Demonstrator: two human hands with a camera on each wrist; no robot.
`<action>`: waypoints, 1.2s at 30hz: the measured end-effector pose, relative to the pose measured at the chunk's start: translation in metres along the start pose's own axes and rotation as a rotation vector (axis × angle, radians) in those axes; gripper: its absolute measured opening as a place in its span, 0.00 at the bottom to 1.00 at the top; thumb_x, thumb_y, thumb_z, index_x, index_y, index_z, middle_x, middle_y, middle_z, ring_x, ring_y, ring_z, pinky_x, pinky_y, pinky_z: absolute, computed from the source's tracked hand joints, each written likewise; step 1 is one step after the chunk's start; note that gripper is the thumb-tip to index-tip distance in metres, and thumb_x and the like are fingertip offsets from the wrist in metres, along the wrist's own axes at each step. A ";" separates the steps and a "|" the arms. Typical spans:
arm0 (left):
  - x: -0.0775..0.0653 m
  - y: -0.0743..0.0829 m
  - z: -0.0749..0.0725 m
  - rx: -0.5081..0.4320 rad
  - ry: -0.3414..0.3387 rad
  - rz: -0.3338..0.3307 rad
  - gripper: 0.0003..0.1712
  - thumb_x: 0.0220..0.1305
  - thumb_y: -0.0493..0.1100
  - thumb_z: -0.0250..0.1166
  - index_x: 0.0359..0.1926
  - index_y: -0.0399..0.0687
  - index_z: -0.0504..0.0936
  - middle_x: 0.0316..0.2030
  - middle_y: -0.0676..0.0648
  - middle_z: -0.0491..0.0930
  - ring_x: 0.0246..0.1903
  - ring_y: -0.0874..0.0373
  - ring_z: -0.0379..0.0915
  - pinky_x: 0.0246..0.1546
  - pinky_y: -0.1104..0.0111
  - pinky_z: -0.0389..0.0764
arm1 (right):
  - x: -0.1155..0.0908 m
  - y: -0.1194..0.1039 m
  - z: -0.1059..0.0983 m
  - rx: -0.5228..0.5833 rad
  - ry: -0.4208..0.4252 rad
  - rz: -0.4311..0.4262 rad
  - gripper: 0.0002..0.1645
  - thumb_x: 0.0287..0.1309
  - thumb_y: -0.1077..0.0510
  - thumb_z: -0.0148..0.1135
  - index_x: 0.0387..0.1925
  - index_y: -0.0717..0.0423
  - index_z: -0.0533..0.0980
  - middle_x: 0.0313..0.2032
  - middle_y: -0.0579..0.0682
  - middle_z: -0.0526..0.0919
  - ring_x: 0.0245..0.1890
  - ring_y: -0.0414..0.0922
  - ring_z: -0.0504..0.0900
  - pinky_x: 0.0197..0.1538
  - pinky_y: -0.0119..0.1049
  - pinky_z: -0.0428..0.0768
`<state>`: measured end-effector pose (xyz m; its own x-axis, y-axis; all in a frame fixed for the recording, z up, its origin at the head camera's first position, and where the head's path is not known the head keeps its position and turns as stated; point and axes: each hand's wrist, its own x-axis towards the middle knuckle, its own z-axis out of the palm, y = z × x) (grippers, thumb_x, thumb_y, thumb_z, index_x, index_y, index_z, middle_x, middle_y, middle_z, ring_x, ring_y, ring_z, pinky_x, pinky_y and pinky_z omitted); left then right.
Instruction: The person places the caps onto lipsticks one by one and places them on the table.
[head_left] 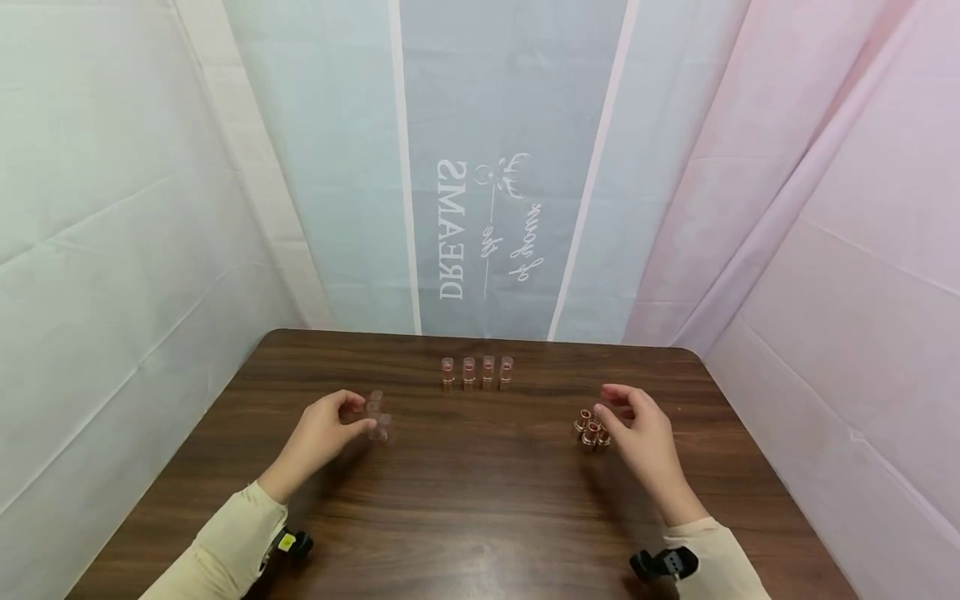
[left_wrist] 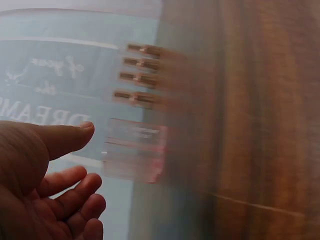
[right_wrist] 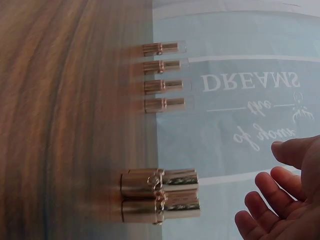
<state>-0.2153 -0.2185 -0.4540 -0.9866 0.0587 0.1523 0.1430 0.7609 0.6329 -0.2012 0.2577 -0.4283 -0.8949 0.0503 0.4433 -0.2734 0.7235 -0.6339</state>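
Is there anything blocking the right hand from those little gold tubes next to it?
Nothing visible does. Only a clear gap shows between the right hand and the gold tubes in the right wrist view. The row of four tubes stands farther back, off to one side.

Clear caps (left_wrist: 134,152) — blurred, 2 sleeves (head_left: 225,537) — cropped

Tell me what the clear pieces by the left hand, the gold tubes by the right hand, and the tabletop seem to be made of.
The clear pieces look like smooth plastic, being see-through, though glass is possible. The gold tubes look like polished metal or metal-coated plastic, given their mirror-like highlights. The tabletop looks like low-sheen wood or wood-effect laminate, from its brown grain.
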 end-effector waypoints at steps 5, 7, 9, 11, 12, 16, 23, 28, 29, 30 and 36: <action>0.000 -0.011 0.012 0.017 0.010 -0.042 0.26 0.53 0.57 0.72 0.45 0.46 0.79 0.38 0.49 0.82 0.38 0.57 0.77 0.39 0.60 0.77 | -0.004 0.006 -0.002 0.000 -0.010 0.006 0.19 0.59 0.51 0.67 0.51 0.49 0.78 0.47 0.46 0.81 0.45 0.44 0.78 0.42 0.27 0.76; -0.001 -0.013 0.015 0.013 0.016 -0.052 0.26 0.52 0.58 0.72 0.45 0.46 0.79 0.38 0.50 0.82 0.37 0.57 0.76 0.39 0.61 0.77 | -0.005 0.008 -0.001 0.002 -0.015 0.016 0.19 0.59 0.52 0.67 0.50 0.51 0.78 0.47 0.48 0.82 0.44 0.45 0.79 0.41 0.29 0.77; -0.001 -0.014 0.017 0.006 0.028 -0.063 0.26 0.52 0.58 0.73 0.45 0.47 0.80 0.37 0.50 0.82 0.37 0.57 0.76 0.39 0.62 0.77 | -0.006 0.012 -0.001 0.001 -0.019 0.028 0.19 0.58 0.53 0.68 0.50 0.53 0.78 0.46 0.49 0.82 0.44 0.46 0.79 0.41 0.31 0.77; -0.002 -0.014 0.018 -0.001 0.039 -0.066 0.25 0.52 0.58 0.73 0.44 0.47 0.80 0.37 0.50 0.82 0.37 0.58 0.76 0.39 0.62 0.77 | -0.006 0.017 0.000 -0.009 -0.029 0.040 0.19 0.58 0.54 0.68 0.50 0.55 0.78 0.46 0.50 0.82 0.45 0.46 0.79 0.42 0.33 0.78; -0.002 -0.014 0.018 -0.002 0.043 -0.064 0.25 0.52 0.57 0.73 0.44 0.47 0.80 0.37 0.50 0.82 0.37 0.58 0.76 0.39 0.62 0.77 | -0.007 0.019 0.000 -0.017 -0.040 0.045 0.19 0.58 0.54 0.68 0.50 0.55 0.78 0.46 0.51 0.82 0.45 0.47 0.79 0.42 0.34 0.78; -0.001 -0.014 0.019 0.001 0.053 -0.047 0.22 0.53 0.54 0.73 0.43 0.46 0.80 0.35 0.51 0.82 0.35 0.58 0.76 0.37 0.63 0.77 | -0.008 0.030 0.000 -0.055 -0.117 0.076 0.22 0.56 0.52 0.69 0.51 0.58 0.78 0.47 0.54 0.81 0.47 0.50 0.79 0.46 0.43 0.79; 0.001 -0.015 0.020 0.016 0.045 -0.010 0.17 0.54 0.53 0.73 0.39 0.49 0.81 0.32 0.53 0.81 0.31 0.61 0.73 0.35 0.66 0.74 | -0.007 0.048 0.004 -0.080 -0.316 0.171 0.32 0.53 0.45 0.70 0.55 0.57 0.74 0.52 0.56 0.80 0.49 0.55 0.81 0.50 0.51 0.78; 0.000 -0.013 0.019 0.025 0.035 -0.002 0.16 0.54 0.51 0.73 0.38 0.49 0.81 0.32 0.53 0.80 0.31 0.60 0.73 0.34 0.66 0.74 | -0.009 0.058 0.009 -0.107 -0.341 0.207 0.31 0.51 0.47 0.72 0.54 0.57 0.75 0.50 0.55 0.82 0.49 0.53 0.80 0.50 0.51 0.77; 0.000 -0.012 0.018 0.025 0.035 0.001 0.16 0.54 0.51 0.73 0.39 0.49 0.81 0.32 0.53 0.81 0.31 0.60 0.73 0.34 0.66 0.74 | -0.009 0.059 0.009 -0.108 -0.337 0.211 0.30 0.51 0.48 0.72 0.53 0.57 0.76 0.48 0.55 0.83 0.49 0.53 0.81 0.50 0.50 0.77; 0.000 -0.012 0.017 0.025 0.034 0.005 0.15 0.55 0.51 0.73 0.39 0.49 0.81 0.32 0.53 0.81 0.32 0.61 0.74 0.35 0.66 0.74 | -0.009 0.061 0.010 -0.110 -0.333 0.220 0.29 0.50 0.49 0.73 0.52 0.57 0.77 0.47 0.54 0.83 0.48 0.51 0.81 0.49 0.49 0.77; -0.003 -0.004 0.007 0.022 0.025 0.025 0.14 0.57 0.50 0.71 0.41 0.51 0.81 0.35 0.53 0.82 0.35 0.60 0.76 0.37 0.65 0.77 | -0.011 0.069 0.012 -0.137 -0.326 0.229 0.26 0.49 0.47 0.73 0.47 0.55 0.79 0.42 0.50 0.85 0.44 0.48 0.82 0.47 0.46 0.77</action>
<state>-0.2139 -0.2170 -0.4623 -0.9804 0.0613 0.1871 0.1652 0.7733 0.6122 -0.2144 0.2985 -0.4846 -0.9979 0.0155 0.0632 -0.0251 0.8050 -0.5927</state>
